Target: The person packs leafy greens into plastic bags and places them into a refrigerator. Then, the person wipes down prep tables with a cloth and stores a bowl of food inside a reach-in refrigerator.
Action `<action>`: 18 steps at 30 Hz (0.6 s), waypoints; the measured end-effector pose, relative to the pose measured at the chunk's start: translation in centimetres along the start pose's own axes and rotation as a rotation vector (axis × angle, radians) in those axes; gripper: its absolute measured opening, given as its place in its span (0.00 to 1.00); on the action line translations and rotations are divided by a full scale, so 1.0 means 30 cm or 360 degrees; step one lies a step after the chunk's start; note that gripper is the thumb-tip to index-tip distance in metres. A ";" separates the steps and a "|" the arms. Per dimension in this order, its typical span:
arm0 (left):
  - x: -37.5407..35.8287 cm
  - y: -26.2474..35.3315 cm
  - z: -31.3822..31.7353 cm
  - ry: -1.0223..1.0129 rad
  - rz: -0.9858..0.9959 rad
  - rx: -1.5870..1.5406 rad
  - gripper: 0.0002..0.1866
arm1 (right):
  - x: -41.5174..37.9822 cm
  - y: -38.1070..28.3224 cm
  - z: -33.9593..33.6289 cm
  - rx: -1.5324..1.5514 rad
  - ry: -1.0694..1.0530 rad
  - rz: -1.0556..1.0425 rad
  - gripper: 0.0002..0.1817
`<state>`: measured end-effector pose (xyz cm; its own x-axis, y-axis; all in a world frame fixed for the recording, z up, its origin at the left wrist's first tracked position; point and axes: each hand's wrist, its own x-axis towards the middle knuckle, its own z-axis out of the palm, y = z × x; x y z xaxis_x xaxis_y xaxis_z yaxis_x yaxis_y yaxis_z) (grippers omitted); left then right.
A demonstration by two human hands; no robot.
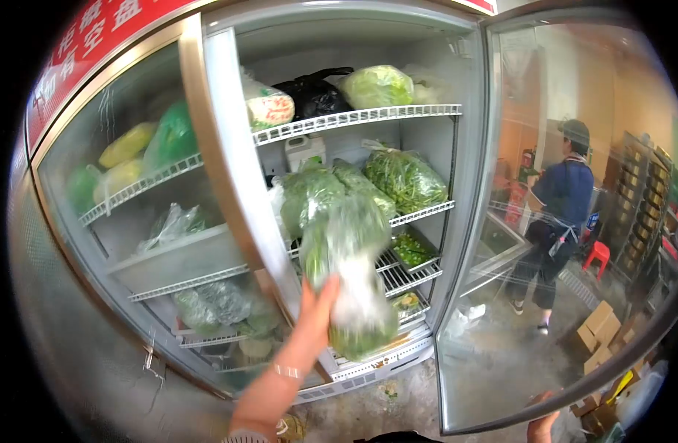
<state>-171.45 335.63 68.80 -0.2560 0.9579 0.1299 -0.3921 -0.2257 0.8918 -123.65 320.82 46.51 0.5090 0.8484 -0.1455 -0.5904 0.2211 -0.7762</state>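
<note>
- the fridge (pixel 468 140) is a tall glass-fronted cooler with wire shelves; its right door (pixel 575 221) is swung wide open, and a person shows through the glass, standing well apart among stacked boxes.
- the shelves (pixel 354 118) carry bagged produce: pale cabbage and a dark bag on top, leafy greens (pixel 405 177) in clear plastic on the one below, and a small tray of green pieces lower down.
- the bag of greens (pixel 346 273) hangs in front of the open compartment, outside the shelves, blurred as if moving. it looks long, soft and floppy, probably light to middling in weight, with thin plastic that is likely slick with cold damp. the leaves would bruise if squeezed, so the firmer stalk end or gathered plastic is the better place to grip, with support underneath.
- the left hand (pixel 317 310) is closed around the bag's lower side, thumb and fingers wrapped on the plastic.
- the right hand (pixel 542 421) barely shows at the door's bottom edge; whether its fingers are clenched or loose i cannot tell.
</note>
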 end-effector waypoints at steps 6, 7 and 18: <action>0.702 0.096 0.205 0.0212 0.0658 0.0550 0.44 | 0.156 -0.030 -0.245 0.0260 -0.0886 -0.0064 0.14; 0.750 0.121 0.248 0.0282 0.0734 0.0616 0.47 | 0.131 -0.057 -0.221 0.0213 -0.0812 -0.0061 0.14; 1.118 0.092 0.357 0.0186 0.0012 0.2473 0.46 | 0.100 -0.117 -0.074 0.0063 -0.0347 -0.0013 0.17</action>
<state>-171.65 369.03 80.27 -0.3474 0.9224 0.1689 0.8565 0.2388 0.4576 -118.67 321.51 47.42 0.3689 0.9295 0.0004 -0.6132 0.2438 -0.7514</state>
